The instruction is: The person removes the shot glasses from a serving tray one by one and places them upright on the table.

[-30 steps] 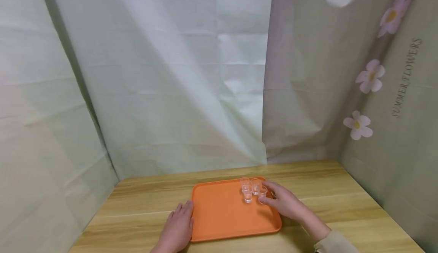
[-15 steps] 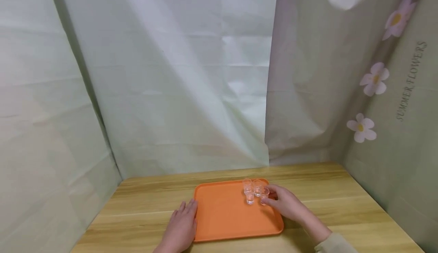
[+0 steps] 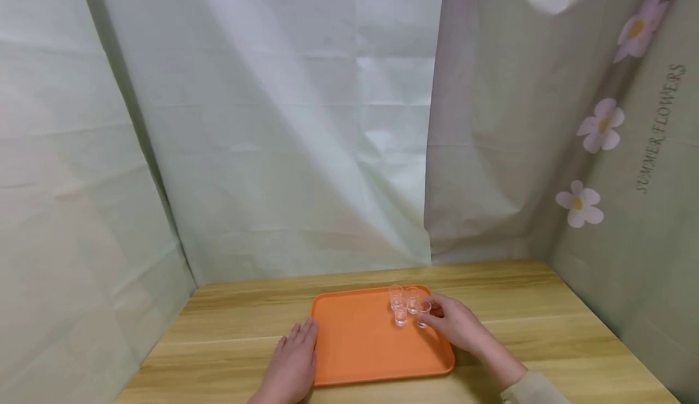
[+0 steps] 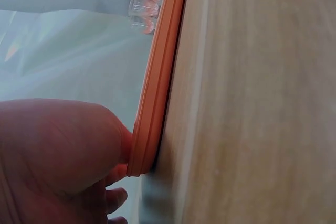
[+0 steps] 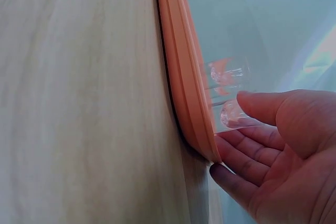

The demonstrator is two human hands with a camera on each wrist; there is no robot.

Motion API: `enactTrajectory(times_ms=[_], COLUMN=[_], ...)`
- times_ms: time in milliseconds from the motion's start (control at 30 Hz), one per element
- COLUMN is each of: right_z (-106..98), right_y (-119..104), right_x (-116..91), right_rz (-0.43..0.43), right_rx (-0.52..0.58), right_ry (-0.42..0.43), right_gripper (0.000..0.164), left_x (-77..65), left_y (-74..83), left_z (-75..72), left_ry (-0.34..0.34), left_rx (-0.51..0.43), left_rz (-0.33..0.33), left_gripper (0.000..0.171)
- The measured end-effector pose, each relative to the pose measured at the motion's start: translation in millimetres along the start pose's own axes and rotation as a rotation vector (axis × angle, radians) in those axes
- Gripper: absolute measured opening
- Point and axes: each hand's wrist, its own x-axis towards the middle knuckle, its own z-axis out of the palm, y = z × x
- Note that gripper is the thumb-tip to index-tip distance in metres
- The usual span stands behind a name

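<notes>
An orange tray [image 3: 355, 346] lies flat on the table, with several small clear shot glasses standing upright at its far right corner. My right hand [image 3: 457, 324] pinches the nearest right-hand shot glass [image 3: 423, 318] between thumb and fingers. The right wrist view has the thumb [image 5: 260, 106] against this glass [image 5: 231, 116], its lower fingers by the tray's rim. Close beside it stand the other shot glasses [image 3: 400, 315], one in front and two behind. At the tray's left edge rests my left hand [image 3: 290, 363], fingers extended along the rim; in the left wrist view its thumb base [image 4: 68, 140] is near the tray corner.
The wood-grain table [image 3: 218, 337] extends on both sides of the tray. Pale green cloth curtains [image 3: 295, 149] enclose it at the back and both sides. White flowers [image 3: 580, 204] are printed on the right curtain.
The head view has shifted slightly, so everything appears a little farther right. Both hands, the tray and the shot glasses keep nearly the same places relative to one another.
</notes>
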Motion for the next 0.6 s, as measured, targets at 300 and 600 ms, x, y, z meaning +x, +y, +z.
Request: enactTrajectory(times_ms=[300,600], right_z=[0.9,0.7], right_y=[-1.2,-0.7], right_x=[-1.0,-0.9], right_rz=[0.017,0.0], right_rx=[0.009,0.006], right_ry=[0.011,0.009], right_gripper=[0.02,0.017], left_x=[-1.3,-2.1], left_y=[-2.3,-6.1], left_z=[-5.7,-6.1], left_ry=[0.011,0.008], left_rx=[0.054,0.05], left_rz=[-0.032,-0.091], left_gripper=[0.053,0.05])
